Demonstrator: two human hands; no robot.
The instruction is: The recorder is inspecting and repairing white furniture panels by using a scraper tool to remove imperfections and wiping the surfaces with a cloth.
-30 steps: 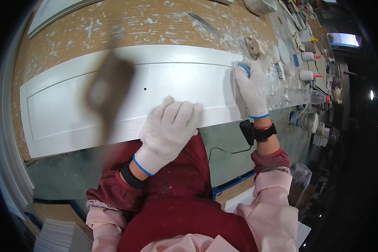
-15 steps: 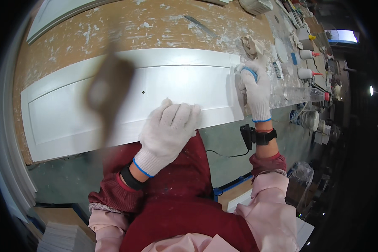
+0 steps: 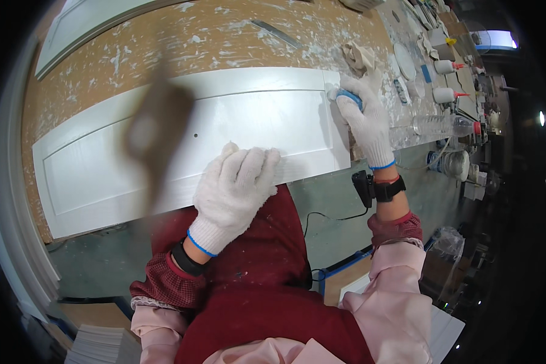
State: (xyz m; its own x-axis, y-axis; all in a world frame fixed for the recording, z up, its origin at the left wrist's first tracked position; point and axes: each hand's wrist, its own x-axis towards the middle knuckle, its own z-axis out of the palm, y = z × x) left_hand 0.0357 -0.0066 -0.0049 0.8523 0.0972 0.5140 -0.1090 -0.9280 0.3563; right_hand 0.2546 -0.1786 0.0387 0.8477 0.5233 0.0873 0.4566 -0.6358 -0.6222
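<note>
A white panel (image 3: 182, 130) with a recessed middle and a small dark hole lies across the workbench in front of me. My left hand (image 3: 236, 182), in a white knit glove, rests on its near edge with the fingers extended flat. At the panel's right end, my right hand (image 3: 365, 118), gloved the same way, curls around a blue pad (image 3: 350, 99). The pad, mostly covered by the fingers, is against the right-end border of the panel; its underside is hidden.
The brown bench top (image 3: 224, 36) is streaked with white and carries a metal strip (image 3: 276, 33). Crumpled cloth (image 3: 359, 57), red-tipped white bottles (image 3: 444, 94) and a clear plastic bottle (image 3: 446, 125) lie to the right. A blurred dark object (image 3: 158, 127) hides part of the panel.
My right hand and the blue pad have shifted slightly left and away, onto the panel's right-end border. My left hand stays on the near edge. The whole view has shifted a little.
</note>
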